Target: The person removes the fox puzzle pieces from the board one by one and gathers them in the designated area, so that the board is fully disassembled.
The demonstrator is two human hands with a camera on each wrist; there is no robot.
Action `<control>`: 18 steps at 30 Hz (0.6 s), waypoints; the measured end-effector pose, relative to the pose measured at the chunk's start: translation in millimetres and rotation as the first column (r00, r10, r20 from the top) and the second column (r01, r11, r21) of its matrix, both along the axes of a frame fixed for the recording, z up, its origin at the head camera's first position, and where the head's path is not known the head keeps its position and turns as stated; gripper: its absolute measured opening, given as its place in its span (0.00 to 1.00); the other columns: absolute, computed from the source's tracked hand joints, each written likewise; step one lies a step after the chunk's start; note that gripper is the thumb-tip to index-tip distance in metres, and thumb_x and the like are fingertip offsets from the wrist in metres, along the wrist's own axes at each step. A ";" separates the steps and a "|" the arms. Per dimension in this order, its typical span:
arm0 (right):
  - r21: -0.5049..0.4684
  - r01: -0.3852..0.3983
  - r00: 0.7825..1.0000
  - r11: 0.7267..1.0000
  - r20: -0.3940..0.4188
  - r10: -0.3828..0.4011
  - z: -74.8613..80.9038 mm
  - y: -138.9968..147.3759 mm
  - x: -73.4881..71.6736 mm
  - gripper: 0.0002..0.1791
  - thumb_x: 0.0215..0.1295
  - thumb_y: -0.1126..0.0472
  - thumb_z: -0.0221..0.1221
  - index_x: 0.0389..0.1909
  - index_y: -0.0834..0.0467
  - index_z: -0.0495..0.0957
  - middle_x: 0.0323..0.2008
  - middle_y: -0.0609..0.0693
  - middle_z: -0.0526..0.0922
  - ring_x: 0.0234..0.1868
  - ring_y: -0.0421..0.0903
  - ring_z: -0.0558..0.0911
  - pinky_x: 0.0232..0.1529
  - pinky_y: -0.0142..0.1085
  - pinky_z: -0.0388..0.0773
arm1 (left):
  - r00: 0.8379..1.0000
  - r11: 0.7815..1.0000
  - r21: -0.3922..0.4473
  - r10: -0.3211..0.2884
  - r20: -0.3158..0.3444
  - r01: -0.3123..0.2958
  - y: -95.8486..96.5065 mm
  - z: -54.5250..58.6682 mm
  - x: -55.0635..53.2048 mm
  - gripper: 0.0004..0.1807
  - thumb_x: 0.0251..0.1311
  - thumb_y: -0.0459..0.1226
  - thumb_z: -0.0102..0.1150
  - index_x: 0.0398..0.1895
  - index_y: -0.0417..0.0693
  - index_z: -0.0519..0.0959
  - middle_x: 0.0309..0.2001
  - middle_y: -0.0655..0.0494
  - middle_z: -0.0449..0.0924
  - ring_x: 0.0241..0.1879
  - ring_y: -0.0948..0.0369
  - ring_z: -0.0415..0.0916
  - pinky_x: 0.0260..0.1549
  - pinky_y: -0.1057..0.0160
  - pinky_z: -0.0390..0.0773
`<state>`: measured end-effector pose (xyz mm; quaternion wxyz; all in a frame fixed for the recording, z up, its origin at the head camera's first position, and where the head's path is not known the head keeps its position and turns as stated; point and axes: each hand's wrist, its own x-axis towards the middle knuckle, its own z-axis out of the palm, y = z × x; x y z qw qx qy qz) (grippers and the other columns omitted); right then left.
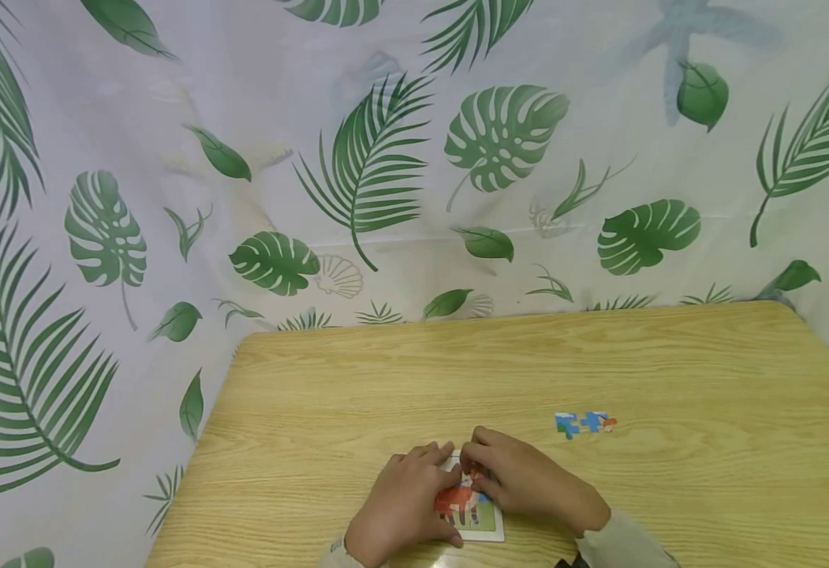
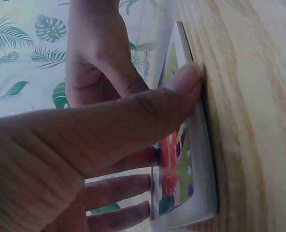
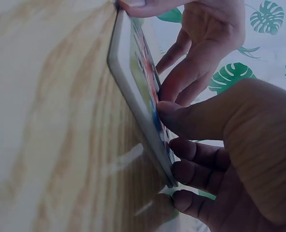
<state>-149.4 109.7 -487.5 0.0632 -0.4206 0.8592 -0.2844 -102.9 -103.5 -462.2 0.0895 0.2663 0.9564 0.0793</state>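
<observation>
A small jigsaw puzzle (image 1: 485, 517) in a white frame lies on the table, its picture showing a reddish-brown animal on green grass. My left hand (image 1: 403, 497) spans its left side. The thumb rests on the frame's near edge and the other fingers reach the far side, gripping the puzzle between them. Over the upper right part of the picture, my right hand (image 1: 520, 477) has its thumb and bent fingers around a puzzle piece (image 1: 467, 478), mostly hidden by them. In the right wrist view, the right thumb (image 3: 174, 116) touches the picture's surface.
Two loose puzzle pieces, one blue and green (image 1: 567, 424) and one blue and orange (image 1: 597, 421), lie beyond the right hand. The wooden table (image 1: 357, 379) ends at a white curtain (image 1: 400, 158) printed with green leaves.
</observation>
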 end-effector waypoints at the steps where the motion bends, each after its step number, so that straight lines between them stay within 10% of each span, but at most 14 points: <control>1: 0.002 -0.001 1.000 1.000 0.001 0.001 0.1 -0.5 0.1 0.08 0.68 0.64 0.66 0.43 0.49 0.80 0.38 0.39 0.72 0.35 0.33 0.69 0.37 0.30 0.74 | 1.000 1.000 0.000 0.001 0.000 -0.001 0.0 0.2 0.1 0.48 0.35 0.64 0.81 0.65 0.60 0.82 0.72 0.54 0.72 0.70 0.53 0.70 0.57 0.46 0.77; 18: 0.023 0.002 0.999 1.000 -0.048 -0.001 -0.3 -4.7 3.6 0.03 0.74 0.57 0.63 0.40 0.43 0.80 0.36 0.38 0.66 0.31 0.34 0.67 0.33 0.29 0.70 | 1.000 1.000 0.007 0.005 0.019 -0.005 0.6 1.2 0.4 0.42 0.37 0.64 0.81 0.60 0.62 0.85 0.72 0.55 0.71 0.70 0.53 0.69 0.57 0.44 0.77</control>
